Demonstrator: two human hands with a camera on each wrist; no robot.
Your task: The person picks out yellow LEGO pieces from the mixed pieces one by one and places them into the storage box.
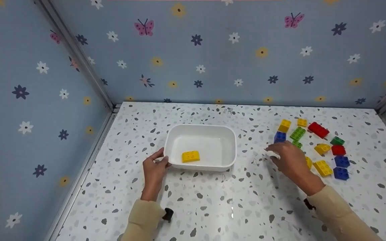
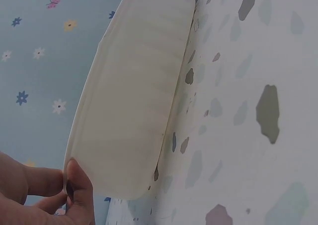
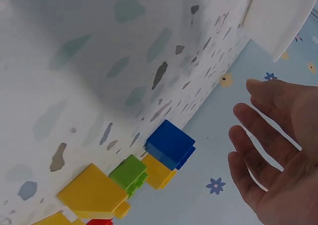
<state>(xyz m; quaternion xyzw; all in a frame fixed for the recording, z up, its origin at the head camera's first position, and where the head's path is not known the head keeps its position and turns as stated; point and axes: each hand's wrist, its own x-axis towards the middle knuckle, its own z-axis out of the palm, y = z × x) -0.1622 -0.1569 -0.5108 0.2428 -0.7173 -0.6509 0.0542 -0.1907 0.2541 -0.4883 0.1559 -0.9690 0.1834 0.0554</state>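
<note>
A white plastic tub [image 1: 213, 147] stands on the speckled table with one yellow toy brick [image 1: 190, 156] inside. My left hand [image 1: 155, 167] pinches the tub's left rim between thumb and fingers, as the left wrist view also shows at the tub wall [image 2: 129, 96]. Over the near-left side of the loose bricks, my right hand [image 1: 288, 159] hovers with nothing in it. Its fingers spread loosely in the right wrist view, beside a blue brick [image 3: 170, 144]. That hand partly covers a light green brick [image 1: 297, 144] and a yellow brick [image 1: 308, 163].
Several toy bricks lie at the right: a red brick [image 1: 318, 130], a green brick [image 1: 337, 140], blue bricks and yellow bricks. A patterned blue wall [image 1: 213, 60] rises behind the table, and another panel [image 1: 39, 110] borders the left side.
</note>
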